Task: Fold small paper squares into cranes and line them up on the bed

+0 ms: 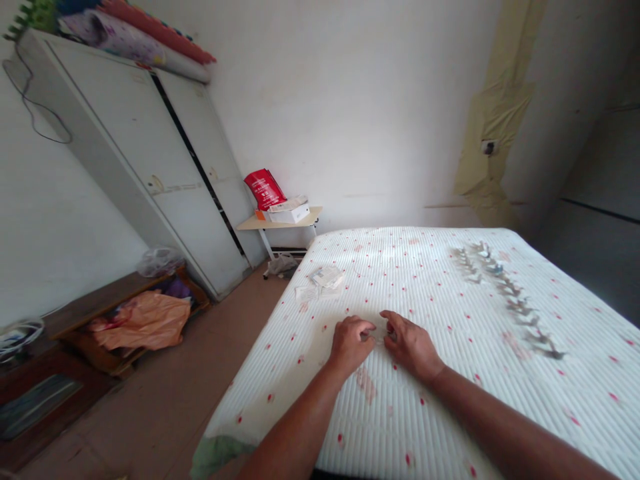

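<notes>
Workpiece (379, 341): small and pale, positioned between the two hands, just above or on the mattress (430, 413); its shape is too indistinct to tell, as is whether it touches the cover. Left hand (353, 341): fingers curled, index finger and thumb bent toward the workpiece. Right hand (410, 343): index finger extended above the thumb, remaining fingers curled. Fingertips of both hands face each other across a narrow gap. Whether either hand grips the workpiece cannot be told. Small folded figures (520, 307) stand to the right of the hands, well apart from them, in one long row and one shorter row. Papers (327, 277) lie flat beyond the left hand, near the mattress edge. Behind, a table (247, 225) supports a red bag (265, 189) and a white box (293, 214).
</notes>
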Demonstrator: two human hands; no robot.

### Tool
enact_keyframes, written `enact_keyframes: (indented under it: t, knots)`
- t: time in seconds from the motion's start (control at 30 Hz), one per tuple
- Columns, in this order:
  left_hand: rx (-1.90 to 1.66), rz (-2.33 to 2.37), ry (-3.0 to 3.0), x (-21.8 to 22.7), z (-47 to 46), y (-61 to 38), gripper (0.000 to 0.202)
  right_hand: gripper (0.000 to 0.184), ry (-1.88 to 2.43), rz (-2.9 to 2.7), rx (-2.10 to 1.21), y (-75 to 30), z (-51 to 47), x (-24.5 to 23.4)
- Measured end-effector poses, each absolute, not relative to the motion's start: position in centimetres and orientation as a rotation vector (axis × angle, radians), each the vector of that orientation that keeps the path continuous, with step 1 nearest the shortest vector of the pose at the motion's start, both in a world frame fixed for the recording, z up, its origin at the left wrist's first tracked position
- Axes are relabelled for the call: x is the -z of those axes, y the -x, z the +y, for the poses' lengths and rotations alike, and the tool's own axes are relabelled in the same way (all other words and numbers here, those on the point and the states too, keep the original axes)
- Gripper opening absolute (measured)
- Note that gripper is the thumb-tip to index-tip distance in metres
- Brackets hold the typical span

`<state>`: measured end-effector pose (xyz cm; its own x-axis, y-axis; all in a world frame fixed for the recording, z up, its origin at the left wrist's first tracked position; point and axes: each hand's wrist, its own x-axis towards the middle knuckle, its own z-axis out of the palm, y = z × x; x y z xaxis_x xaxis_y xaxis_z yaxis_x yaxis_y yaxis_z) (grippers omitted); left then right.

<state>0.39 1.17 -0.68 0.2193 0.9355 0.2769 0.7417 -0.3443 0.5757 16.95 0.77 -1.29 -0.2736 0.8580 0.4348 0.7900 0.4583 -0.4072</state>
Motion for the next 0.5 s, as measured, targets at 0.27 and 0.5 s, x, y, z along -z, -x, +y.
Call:
enact_keyframes:
  t: [0.27, 0.5]
  knots:
    - [-0.877, 1.616, -2.032, 0.6, 1.6, -1.8, 0.032, 0.044, 1.275, -2.077, -0.212, -17.0, 1.0, 2.0]
    - [-0.711, 1.674, -2.140, -0.2, 1.6, -2.4, 0.015, 0.033, 1.285, -2.103, -0.347, -17.1, 0.4, 0.7]
